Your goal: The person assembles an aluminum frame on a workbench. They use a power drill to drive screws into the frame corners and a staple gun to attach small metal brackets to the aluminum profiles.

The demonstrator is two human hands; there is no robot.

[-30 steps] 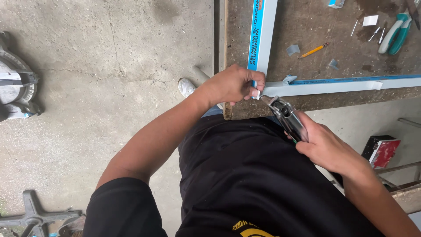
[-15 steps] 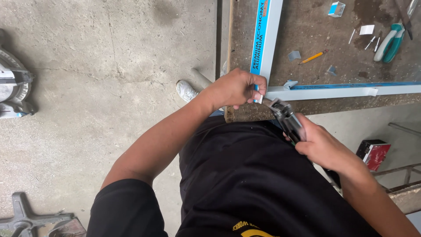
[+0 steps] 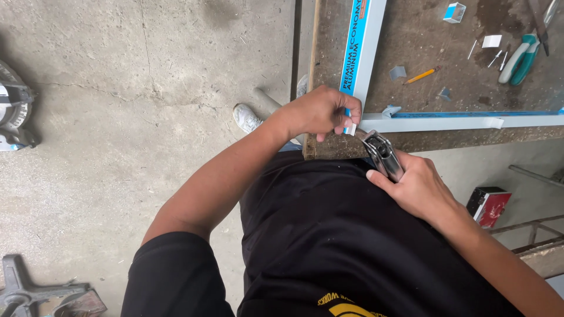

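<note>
At the near corner of the white aluminium frame with blue film [image 3: 376, 120] on the worn brown bench [image 3: 423, 53], the left hand [image 3: 320, 111] has shifted slightly, fingers pinching the film's loose end, while the right hand [image 3: 420, 188] stays clenched around the metal pliers [image 3: 383, 154].

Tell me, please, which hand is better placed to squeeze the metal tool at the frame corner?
The right hand: it already grips the metal tool, whose nose points at the aluminium frame corner. The left hand is pinching the corner itself.
</note>
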